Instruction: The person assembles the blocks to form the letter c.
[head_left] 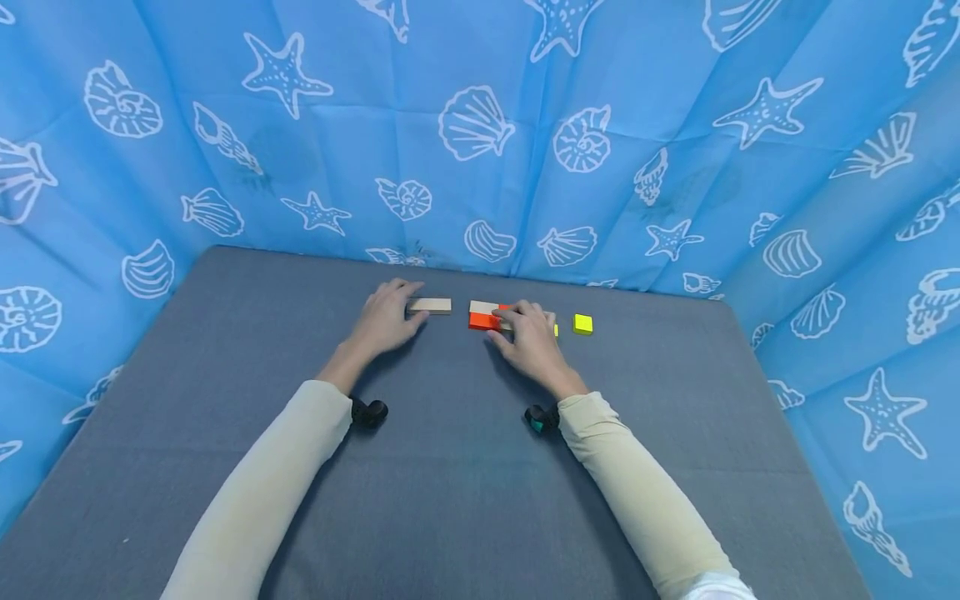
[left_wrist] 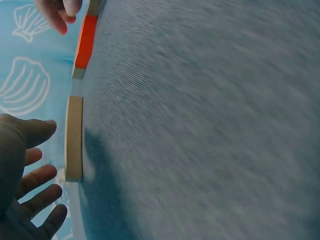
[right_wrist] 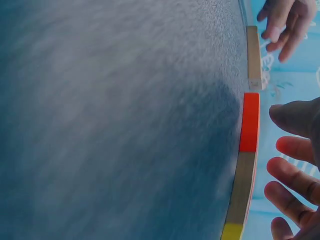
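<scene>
At the far side of the table, my left hand [head_left: 385, 318] hovers by the left end of a plain wooden block [head_left: 437, 306]. Its fingers and thumb are spread apart in the left wrist view, beside that block [left_wrist: 74, 140] and gripping nothing. My right hand [head_left: 531, 343] is held over a close-set group of coloured and plain blocks, partly covering them. A red block [head_left: 482, 322] and a pale block [head_left: 482, 307] show at the group's left end. In the right wrist view the front row runs red, plain wood [right_wrist: 241, 185], then yellow [right_wrist: 232, 231]; the fingers are loosely extended near it.
A single yellow block [head_left: 582, 324] lies just right of the group. The grey cloth-covered table [head_left: 450, 500] ends at a blue curtain [head_left: 420, 142] with white shells and starfish, close behind the blocks. Black wrist cameras [head_left: 369, 413] sit under both wrists.
</scene>
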